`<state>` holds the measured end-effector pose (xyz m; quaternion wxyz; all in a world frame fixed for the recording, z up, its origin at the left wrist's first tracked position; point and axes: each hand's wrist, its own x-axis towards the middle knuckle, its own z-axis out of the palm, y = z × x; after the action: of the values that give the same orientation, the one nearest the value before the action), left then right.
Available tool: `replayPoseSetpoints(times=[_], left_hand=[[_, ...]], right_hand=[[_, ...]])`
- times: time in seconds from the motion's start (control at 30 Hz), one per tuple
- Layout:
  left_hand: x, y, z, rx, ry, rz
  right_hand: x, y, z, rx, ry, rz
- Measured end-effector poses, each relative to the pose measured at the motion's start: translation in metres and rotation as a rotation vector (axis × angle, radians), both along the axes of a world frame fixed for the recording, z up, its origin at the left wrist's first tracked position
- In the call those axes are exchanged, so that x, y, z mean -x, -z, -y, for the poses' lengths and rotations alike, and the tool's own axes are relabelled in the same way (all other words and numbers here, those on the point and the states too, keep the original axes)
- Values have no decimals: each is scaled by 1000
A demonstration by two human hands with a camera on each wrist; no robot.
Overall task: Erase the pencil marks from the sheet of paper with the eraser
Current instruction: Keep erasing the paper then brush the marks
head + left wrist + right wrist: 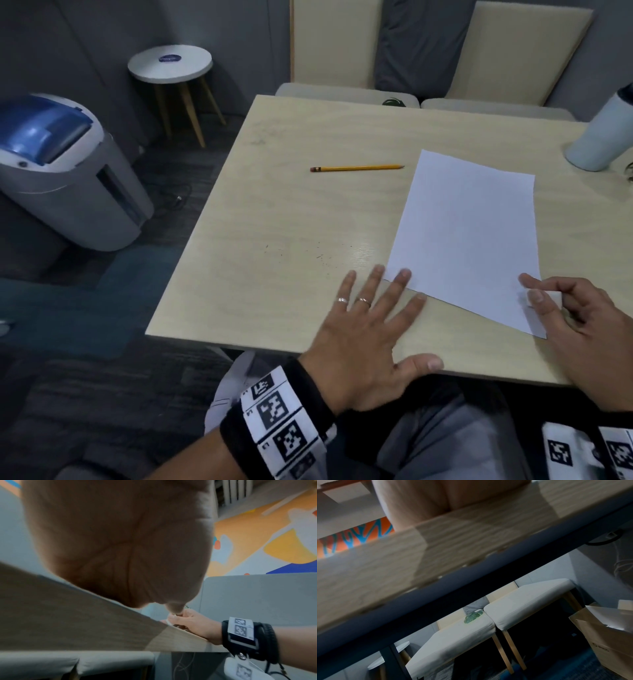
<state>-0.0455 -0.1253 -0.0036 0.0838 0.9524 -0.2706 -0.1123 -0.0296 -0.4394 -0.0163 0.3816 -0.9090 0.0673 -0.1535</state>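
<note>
A white sheet of paper (469,229) lies on the wooden table (274,222), right of centre; no pencil marks show on it from here. My left hand (370,315) lies flat with spread fingers, its fingertips (404,275) pressing the sheet's near left corner. My right hand (575,308) pinches a small white eraser (544,298) between thumb and fingers over the sheet's near right corner. In the left wrist view, the palm (120,540) fills the picture, and beyond it the right hand (192,622) holds the eraser (169,622) at the table edge.
A yellow pencil (358,168) lies on the table left of the sheet's far end. A pale bottle (603,133) stands at the far right edge. Cushioned chairs (346,92) sit behind the table, with a bin (68,171) and round stool (170,65) on the left.
</note>
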Motion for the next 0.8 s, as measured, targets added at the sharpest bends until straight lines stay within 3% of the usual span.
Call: replayPoseSetpoints(times=[0.13,0.2,0.3,0.37,0.47,0.53,0.67,0.73,0.8], left_hand=[[-6,0,-13,-120,-255,-1],[-10,-4,-15,-86,-338,33],[-6,-1,-6,38,-144,72],[-4,2,-3,-27,-87,86],[-11,-1,-9,-145,-353,46],[-15,-3,-10,-105,-416,52],[-7,7,17,114,-31,104],[-2,13,28,110,132,135],[1,17,35,86,190,154]], right_hand=[[-2,11,17,-18,3,-2],[-1,21,27,-2,7,-16],[-2,28,35,-2,46,-15],[-4,30,42,-19,25,-39],[1,20,38,-39,-26,-38],[3,4,18,-29,-10,-23],[6,-7,11,-72,-91,-33],[6,-10,16,-123,-109,-84],[9,-13,18,-150,-93,-88]])
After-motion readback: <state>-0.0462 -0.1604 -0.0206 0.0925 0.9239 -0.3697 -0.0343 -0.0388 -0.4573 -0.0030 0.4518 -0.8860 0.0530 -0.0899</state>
